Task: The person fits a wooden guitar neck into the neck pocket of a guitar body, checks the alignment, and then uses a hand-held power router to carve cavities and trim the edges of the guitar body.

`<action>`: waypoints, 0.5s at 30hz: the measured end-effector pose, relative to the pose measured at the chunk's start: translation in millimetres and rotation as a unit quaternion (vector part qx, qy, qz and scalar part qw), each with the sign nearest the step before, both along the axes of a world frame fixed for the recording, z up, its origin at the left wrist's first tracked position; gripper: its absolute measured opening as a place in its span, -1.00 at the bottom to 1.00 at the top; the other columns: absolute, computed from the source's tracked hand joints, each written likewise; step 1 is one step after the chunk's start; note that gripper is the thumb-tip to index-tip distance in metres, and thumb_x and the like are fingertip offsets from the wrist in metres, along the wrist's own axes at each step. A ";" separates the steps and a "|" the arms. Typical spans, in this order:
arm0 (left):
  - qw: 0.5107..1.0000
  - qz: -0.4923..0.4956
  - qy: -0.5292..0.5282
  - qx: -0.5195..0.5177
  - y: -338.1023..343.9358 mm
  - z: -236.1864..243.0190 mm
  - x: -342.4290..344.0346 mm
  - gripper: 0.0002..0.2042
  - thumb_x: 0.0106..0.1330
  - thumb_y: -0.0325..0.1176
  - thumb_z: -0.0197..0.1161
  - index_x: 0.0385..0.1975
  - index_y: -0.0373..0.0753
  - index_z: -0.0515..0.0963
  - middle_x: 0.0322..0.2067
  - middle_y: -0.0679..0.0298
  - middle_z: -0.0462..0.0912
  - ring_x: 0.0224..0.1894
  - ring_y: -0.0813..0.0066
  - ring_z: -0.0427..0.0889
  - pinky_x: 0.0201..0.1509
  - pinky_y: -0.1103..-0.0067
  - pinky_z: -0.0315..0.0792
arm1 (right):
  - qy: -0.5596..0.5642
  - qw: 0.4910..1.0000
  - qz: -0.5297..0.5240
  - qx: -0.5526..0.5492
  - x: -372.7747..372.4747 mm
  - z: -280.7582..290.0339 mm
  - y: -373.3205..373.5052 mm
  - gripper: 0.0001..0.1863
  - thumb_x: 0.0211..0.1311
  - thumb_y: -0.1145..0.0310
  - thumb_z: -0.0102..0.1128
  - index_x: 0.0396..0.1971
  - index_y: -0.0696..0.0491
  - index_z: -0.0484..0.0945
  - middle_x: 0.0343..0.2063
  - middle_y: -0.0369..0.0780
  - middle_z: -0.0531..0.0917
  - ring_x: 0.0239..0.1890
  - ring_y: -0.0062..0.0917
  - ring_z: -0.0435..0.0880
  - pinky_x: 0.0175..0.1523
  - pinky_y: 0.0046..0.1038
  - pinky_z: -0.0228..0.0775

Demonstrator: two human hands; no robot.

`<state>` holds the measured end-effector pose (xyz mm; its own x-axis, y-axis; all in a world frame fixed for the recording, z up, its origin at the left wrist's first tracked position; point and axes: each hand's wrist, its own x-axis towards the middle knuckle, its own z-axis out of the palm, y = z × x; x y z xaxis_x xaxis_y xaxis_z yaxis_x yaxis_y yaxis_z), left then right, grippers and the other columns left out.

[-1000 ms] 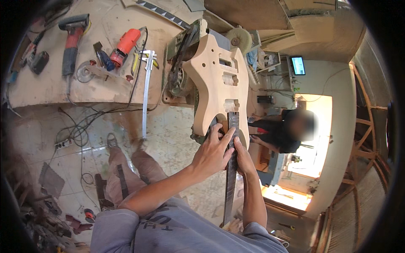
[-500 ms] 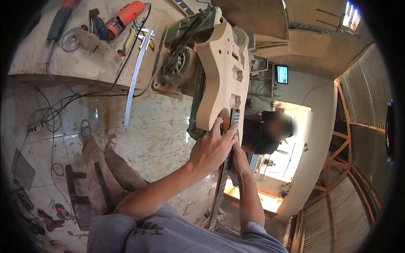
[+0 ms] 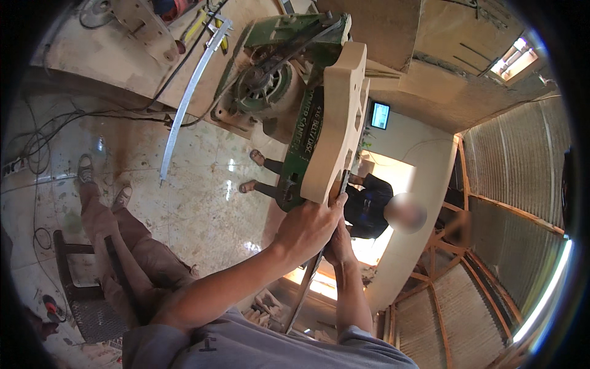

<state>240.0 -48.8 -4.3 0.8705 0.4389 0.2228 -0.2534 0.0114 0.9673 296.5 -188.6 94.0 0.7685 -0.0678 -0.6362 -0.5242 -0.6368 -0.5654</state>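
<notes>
My left hand point(image 3: 308, 226), right hand point(image 3: 339, 247) both grip one guitar point(image 3: 336, 117); left edge beside one sander point(image 3: 299, 132); floor point(image 3: 206, 190) spreads left.

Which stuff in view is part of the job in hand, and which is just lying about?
In the job:
guitar body, left hand at its neck end
guitar neck, right hand around it
green machine behind the body: probably, contact unclear

Lying about:
caliper overhanging the bench edge
yellow-handled tool beside it
</notes>
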 end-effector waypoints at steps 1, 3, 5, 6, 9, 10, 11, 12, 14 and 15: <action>1.000 -0.009 -0.006 0.001 2.0 2.1 -1.4 -0.58 0.39 -0.45 0.23 0.25 -0.32 0.58 -0.33 -0.04 0.70 -0.38 0.10 0.81 -0.40 0.36 0.73 | 0.001 1.000 0.004 -0.003 -0.8 3.7 -4.4 -0.24 0.66 -0.25 -0.29 0.59 -0.05 0.14 0.45 -0.10 0.41 0.45 -0.25 0.43 0.54 -0.14 0.29; 1.000 -0.025 -0.001 -0.016 6.1 -0.7 0.2 -0.57 0.37 -0.46 0.23 0.25 -0.31 0.59 -0.38 0.00 0.71 -0.42 0.13 0.81 -0.41 0.37 0.73 | 0.008 1.000 0.010 -0.011 -2.6 2.9 9.8 -0.23 0.66 -0.27 -0.30 0.60 -0.06 0.12 0.47 -0.11 0.39 0.47 -0.24 0.41 0.54 -0.13 0.28; 0.999 -0.035 0.001 -0.023 8.2 -2.0 0.9 -0.57 0.37 -0.46 0.24 0.26 -0.29 0.59 -0.41 0.03 0.72 -0.45 0.16 0.80 -0.42 0.37 0.73 | 0.013 1.000 0.013 -0.019 -0.5 1.9 5.7 -0.23 0.66 -0.27 -0.32 0.61 -0.06 0.10 0.48 -0.11 0.37 0.48 -0.24 0.40 0.55 -0.12 0.28; 0.999 -0.036 0.000 -0.023 7.8 -2.7 1.6 -0.56 0.36 -0.45 0.24 0.26 -0.28 0.59 -0.41 0.05 0.73 -0.46 0.16 0.80 -0.43 0.37 0.72 | 0.015 1.000 0.015 -0.021 0.3 1.5 3.1 -0.23 0.66 -0.27 -0.32 0.61 -0.06 0.10 0.48 -0.10 0.36 0.48 -0.24 0.39 0.55 -0.12 0.27; 1.000 -0.013 -0.012 -0.013 2.7 -5.4 4.5 -0.56 0.36 -0.44 0.26 0.25 -0.26 0.60 -0.40 0.08 0.73 -0.46 0.17 0.79 -0.42 0.39 0.72 | 0.044 0.999 0.005 -0.020 2.6 3.4 0.7 -0.21 0.67 -0.25 -0.36 0.60 0.04 0.05 0.51 -0.06 0.27 0.54 -0.21 0.29 0.53 -0.06 0.27; 1.000 0.000 -0.018 -0.008 0.5 -6.4 5.1 -0.57 0.36 -0.44 0.26 0.25 -0.25 0.61 -0.40 0.09 0.73 -0.45 0.17 0.79 -0.42 0.40 0.72 | 0.027 0.999 0.009 -0.023 0.1 2.4 3.9 -0.22 0.67 -0.25 -0.36 0.58 0.04 0.09 0.45 -0.05 0.34 0.47 -0.20 0.37 0.45 -0.07 0.37; 1.000 0.002 -0.014 0.000 0.7 -6.4 5.0 -0.59 0.38 -0.39 0.29 0.24 -0.23 0.61 -0.28 0.03 0.70 -0.41 0.14 0.79 -0.40 0.39 0.72 | 0.011 0.999 0.014 -0.026 -3.3 2.1 8.6 -0.23 0.68 -0.24 -0.36 0.55 0.05 0.14 0.39 -0.04 0.41 0.41 -0.20 0.45 0.37 -0.08 0.47; 1.000 0.005 -0.010 0.009 0.7 -6.3 5.0 -0.60 0.40 -0.34 0.32 0.22 -0.21 0.62 -0.15 -0.03 0.66 -0.36 0.11 0.79 -0.39 0.38 0.71 | -0.006 0.999 0.019 -0.028 -5.1 1.1 10.3 -0.24 0.68 -0.24 -0.36 0.53 0.06 0.18 0.34 -0.03 0.48 0.35 -0.20 0.54 0.30 -0.08 0.56; 1.000 0.015 -0.006 0.020 1.9 -4.4 4.8 -0.62 0.42 -0.29 0.35 0.21 -0.19 0.63 -0.02 -0.08 0.62 -0.28 0.08 0.79 -0.35 0.36 0.71 | 0.014 0.999 0.032 -0.036 3.8 1.2 -4.1 -0.25 0.67 -0.26 -0.37 0.46 0.07 0.27 0.11 -0.04 0.62 0.06 -0.19 0.70 0.06 -0.15 0.68; 0.999 0.022 -0.006 0.022 2.8 -2.7 4.8 -0.62 0.42 -0.29 0.36 0.20 -0.19 0.63 0.00 -0.08 0.60 -0.26 0.09 0.79 -0.32 0.36 0.71 | 0.024 0.998 0.035 -0.037 5.5 1.1 -9.8 -0.24 0.66 -0.28 -0.38 0.44 0.07 0.30 0.01 -0.05 0.66 -0.08 -0.19 0.74 -0.05 -0.17 0.70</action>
<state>244.8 -46.0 -7.0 0.8474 0.4667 0.2533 -0.2641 -0.0435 0.9635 302.0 -198.3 95.1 0.7419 -0.0624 -0.6676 -0.5018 -0.7119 -0.4912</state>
